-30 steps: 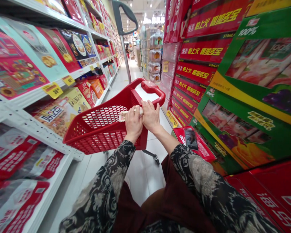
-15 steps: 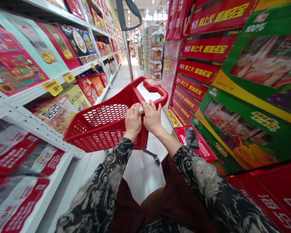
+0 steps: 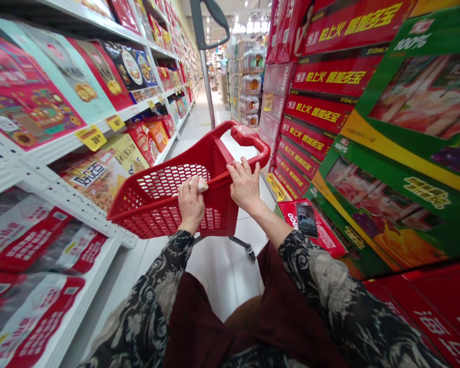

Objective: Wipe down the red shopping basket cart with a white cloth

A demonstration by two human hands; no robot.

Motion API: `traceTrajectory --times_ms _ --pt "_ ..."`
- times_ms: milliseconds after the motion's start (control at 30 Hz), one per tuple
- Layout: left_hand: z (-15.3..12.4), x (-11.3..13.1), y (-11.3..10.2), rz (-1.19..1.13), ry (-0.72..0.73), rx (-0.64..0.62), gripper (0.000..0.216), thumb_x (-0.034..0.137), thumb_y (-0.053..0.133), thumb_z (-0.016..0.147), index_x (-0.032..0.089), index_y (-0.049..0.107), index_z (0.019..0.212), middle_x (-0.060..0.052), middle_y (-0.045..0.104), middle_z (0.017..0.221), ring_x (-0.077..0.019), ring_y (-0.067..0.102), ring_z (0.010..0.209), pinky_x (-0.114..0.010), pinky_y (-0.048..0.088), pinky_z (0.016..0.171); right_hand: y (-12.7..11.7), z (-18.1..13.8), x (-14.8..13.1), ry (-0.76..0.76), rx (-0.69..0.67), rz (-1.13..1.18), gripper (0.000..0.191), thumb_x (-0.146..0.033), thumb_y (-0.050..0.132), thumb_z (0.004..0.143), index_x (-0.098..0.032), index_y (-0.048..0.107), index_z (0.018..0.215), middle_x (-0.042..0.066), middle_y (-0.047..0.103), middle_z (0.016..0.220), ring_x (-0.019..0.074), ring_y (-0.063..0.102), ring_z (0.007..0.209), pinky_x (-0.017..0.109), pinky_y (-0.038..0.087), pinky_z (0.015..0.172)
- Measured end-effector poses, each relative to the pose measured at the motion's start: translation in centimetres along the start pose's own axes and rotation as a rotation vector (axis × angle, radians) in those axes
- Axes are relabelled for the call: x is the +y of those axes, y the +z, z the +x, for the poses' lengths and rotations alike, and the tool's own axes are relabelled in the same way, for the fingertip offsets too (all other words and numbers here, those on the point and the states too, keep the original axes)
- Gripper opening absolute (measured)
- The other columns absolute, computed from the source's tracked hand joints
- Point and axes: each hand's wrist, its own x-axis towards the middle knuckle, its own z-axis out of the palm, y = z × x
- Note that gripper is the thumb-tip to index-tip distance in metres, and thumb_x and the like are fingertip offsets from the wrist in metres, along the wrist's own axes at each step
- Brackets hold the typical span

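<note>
A red plastic shopping basket (image 3: 227,212) on wheels stands before me, tilted, with perforated sides and a long grey pull handle (image 3: 209,89). My left hand (image 3: 191,207) is closed around a small crumpled white cloth (image 3: 201,184), at the basket's near rim. What the cloth is made of cannot be told. Over the rim, close to the red carrying grip (image 3: 249,137), my right hand (image 3: 245,186) has its fingers curled onto the plastic. The undersides of those fingers are hidden.
To the left, white shelves (image 3: 67,137) hold boxed and bagged snacks. Stacked red drink cartons (image 3: 322,110) and green juice boxes (image 3: 391,189) line the right. A phone (image 3: 306,221) lies on a red box (image 3: 327,240) by my right forearm. The tiled aisle (image 3: 210,260) runs ahead.
My left hand has moved left along the rim, away from my right hand, taking the white cloth with it. My right hand stays at the rim. The view has shifted slightly.
</note>
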Motion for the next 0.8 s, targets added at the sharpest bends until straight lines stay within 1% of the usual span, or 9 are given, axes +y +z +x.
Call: traceTrajectory --times_ms 67,133,233,300,400,500,633,733,800 --pt "0.7 2.3 0.8 -0.054 0.015 -0.021 0.049 0.019 0.036 0.087 0.019 0.043 0.135 -0.010 0.045 0.139 -0.0231 0.037 0.131 -0.042 0.028 0.111 0.2 0.1 -0.3 -0.014 0.001 -0.006 0.049 -0.010 0.044 0.082 -0.014 0.051 0.130 0.013 0.048 0.140 0.0282 0.026 0.139 0.059 0.003 0.113" --pt "1.4 4.6 1.4 -0.075 0.022 -0.047 0.049 0.026 0.042 0.087 0.019 0.043 0.135 -0.011 0.042 0.143 -0.0242 0.033 0.134 -0.043 0.024 0.113 0.3 0.3 -0.5 -0.031 -0.011 -0.009 0.045 -0.012 0.043 0.085 -0.015 0.051 0.130 0.012 0.051 0.138 0.0273 0.029 0.138 0.059 0.004 0.113" --pt "2.0 6.3 2.1 -0.087 0.037 -0.028 0.046 0.030 0.043 0.087 0.019 0.048 0.132 -0.011 0.042 0.144 -0.0242 0.033 0.135 -0.044 0.022 0.113 0.4 0.5 -0.4 -0.025 -0.019 -0.009 0.042 -0.014 0.039 0.089 -0.015 0.051 0.129 0.011 0.053 0.135 0.0259 0.032 0.136 0.058 0.004 0.113" --pt "1.9 5.9 2.3 -0.129 0.082 0.017 0.043 0.029 0.039 0.090 0.018 0.049 0.131 -0.012 0.046 0.141 -0.0223 0.035 0.134 -0.043 0.023 0.113 0.4 0.4 -0.2 -0.014 -0.019 -0.005 0.044 -0.012 0.037 0.089 -0.015 0.050 0.130 0.011 0.053 0.136 0.0253 0.033 0.136 0.058 0.004 0.113" --pt "1.4 3.9 2.3 -0.189 0.182 0.063 0.042 0.028 0.037 0.092 0.018 0.050 0.130 -0.011 0.051 0.137 -0.0202 0.040 0.131 -0.042 0.027 0.111 0.3 0.2 0.1 -0.020 -0.018 0.005 0.047 -0.009 0.037 0.086 -0.014 0.049 0.132 0.011 0.053 0.136 0.0249 0.033 0.136 0.058 0.005 0.113" --pt "1.0 2.3 2.2 -0.177 0.196 0.086 0.040 0.027 0.040 0.091 0.020 0.051 0.129 -0.011 0.052 0.136 -0.0209 0.042 0.128 -0.042 0.031 0.109 0.3 0.0 0.2 -0.052 -0.009 0.001 0.051 -0.007 0.037 0.084 -0.013 0.047 0.133 0.011 0.052 0.136 0.0250 0.034 0.135 0.057 0.005 0.113" --pt "1.2 2.9 2.7 -0.146 0.160 0.109 0.038 0.023 0.042 0.090 0.020 0.054 0.126 -0.012 0.053 0.133 -0.0226 0.045 0.125 -0.043 0.035 0.105 0.2 0.1 0.0 -0.061 0.004 -0.030 0.052 -0.010 0.038 0.083 -0.011 0.046 0.134 0.013 0.052 0.137 0.0267 0.036 0.134 0.057 0.007 0.113" --pt "1.5 3.5 3.0 -0.136 0.204 0.119 0.036 0.022 0.043 0.089 0.020 0.058 0.122 -0.013 0.055 0.130 -0.0224 0.047 0.122 -0.041 0.036 0.104 0.3 0.3 0.0 -0.076 -0.007 -0.050 0.049 -0.013 0.041 0.083 -0.011 0.049 0.132 0.014 0.053 0.135 0.0284 0.036 0.133 0.059 0.007 0.112" --pt "1.4 2.8 2.8 -0.124 0.239 0.113 0.036 0.019 0.043 0.089 0.019 0.058 0.121 -0.012 0.056 0.129 -0.0217 0.048 0.122 -0.039 0.037 0.103 0.4 0.3 0.3 -0.108 -0.025 -0.061 0.048 -0.012 0.042 0.082 -0.013 0.052 0.129 0.013 0.054 0.135 0.0289 0.036 0.133 0.061 0.006 0.111"
